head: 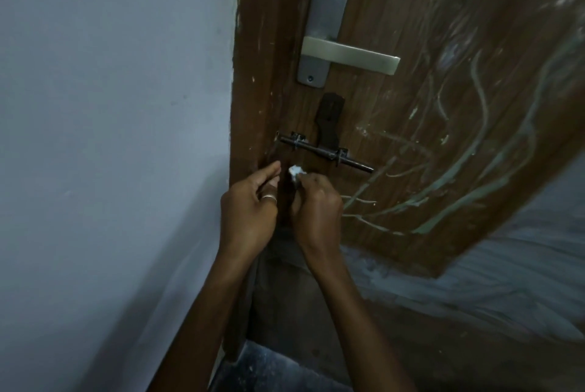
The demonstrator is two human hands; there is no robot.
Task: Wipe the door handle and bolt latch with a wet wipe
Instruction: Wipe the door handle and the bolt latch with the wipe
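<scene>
I see my right hand (316, 201) curled, pinching a small crumpled white wet wipe (296, 170) at the fingertips, just below the left end of the dark metal bolt latch (326, 151). My left hand (250, 205), wearing a ring, is loosely curled just beside the wipe; I cannot tell whether it holds anything. The silver lever door handle (348, 54) sits above on the scuffed brown wooden door (443, 91), scrawled with pale scribbles. A pale blue-grey wall (110, 106) fills the left.
</scene>
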